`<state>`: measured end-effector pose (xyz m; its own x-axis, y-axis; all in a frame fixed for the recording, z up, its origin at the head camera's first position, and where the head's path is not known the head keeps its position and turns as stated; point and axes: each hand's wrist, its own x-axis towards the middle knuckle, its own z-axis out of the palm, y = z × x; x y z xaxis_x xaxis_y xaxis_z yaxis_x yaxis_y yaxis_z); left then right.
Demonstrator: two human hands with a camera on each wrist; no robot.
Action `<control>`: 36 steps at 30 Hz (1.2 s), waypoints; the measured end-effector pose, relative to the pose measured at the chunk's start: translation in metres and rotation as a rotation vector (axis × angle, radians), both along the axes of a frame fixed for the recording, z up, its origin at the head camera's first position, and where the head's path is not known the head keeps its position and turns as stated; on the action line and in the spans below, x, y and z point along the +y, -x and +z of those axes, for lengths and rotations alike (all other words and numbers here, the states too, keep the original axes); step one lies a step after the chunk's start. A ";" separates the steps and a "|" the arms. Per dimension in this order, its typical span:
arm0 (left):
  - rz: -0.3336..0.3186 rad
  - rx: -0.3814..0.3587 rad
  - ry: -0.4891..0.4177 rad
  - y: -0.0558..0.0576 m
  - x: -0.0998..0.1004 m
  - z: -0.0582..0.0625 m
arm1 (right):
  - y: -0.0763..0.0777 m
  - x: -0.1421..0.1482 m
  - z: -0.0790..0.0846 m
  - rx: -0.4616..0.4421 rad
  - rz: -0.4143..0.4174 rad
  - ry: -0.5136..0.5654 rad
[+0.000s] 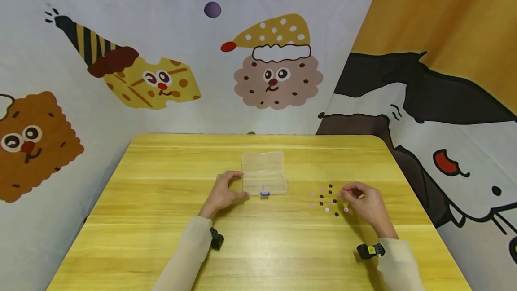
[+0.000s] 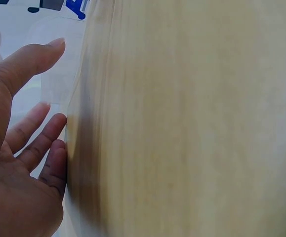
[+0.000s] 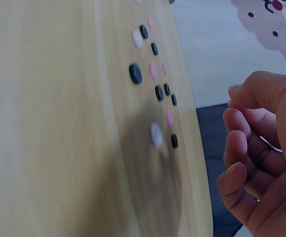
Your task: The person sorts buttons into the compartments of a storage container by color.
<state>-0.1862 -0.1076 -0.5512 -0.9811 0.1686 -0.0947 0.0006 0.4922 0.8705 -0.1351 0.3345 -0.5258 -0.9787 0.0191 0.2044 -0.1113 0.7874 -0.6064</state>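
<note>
A clear plastic box (image 1: 263,165) stands with its lid up, a blue clasp (image 1: 264,194) at its front. My left hand (image 1: 223,193) rests at the box's left side, thumb near the front corner and fingers fairly straight along the edge. In the left wrist view, thumb and fingers of the left hand (image 2: 26,133) are spread apart. My right hand (image 1: 365,201) hovers at the right of small scattered pieces, black (image 3: 135,73), pink (image 3: 153,71) and white (image 3: 156,135). Thumb and index tips of the right hand (image 3: 261,143) come together; whether a piece is between them is hidden.
The pieces lie loose on a wooden table (image 1: 153,255), right of the box. A cloth with cartoon figures (image 1: 173,3) hangs behind the table and at both sides. Each wrist wears a black camera (image 1: 216,239) on a strap.
</note>
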 end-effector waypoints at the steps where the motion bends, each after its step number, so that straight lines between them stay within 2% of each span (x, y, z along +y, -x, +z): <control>1: 0.000 0.000 0.000 0.000 0.000 0.000 | -0.001 0.002 -0.001 -0.003 -0.001 -0.002; 11: 0.000 -0.004 -0.005 0.000 0.001 0.000 | -0.011 0.015 -0.001 -0.033 -0.004 -0.020; 27: -0.001 0.014 0.004 0.002 -0.001 0.000 | -0.025 0.020 -0.006 -0.244 0.029 -0.060; 36: 0.001 0.016 0.009 0.003 -0.002 -0.002 | -0.024 0.017 -0.010 -0.257 0.063 -0.069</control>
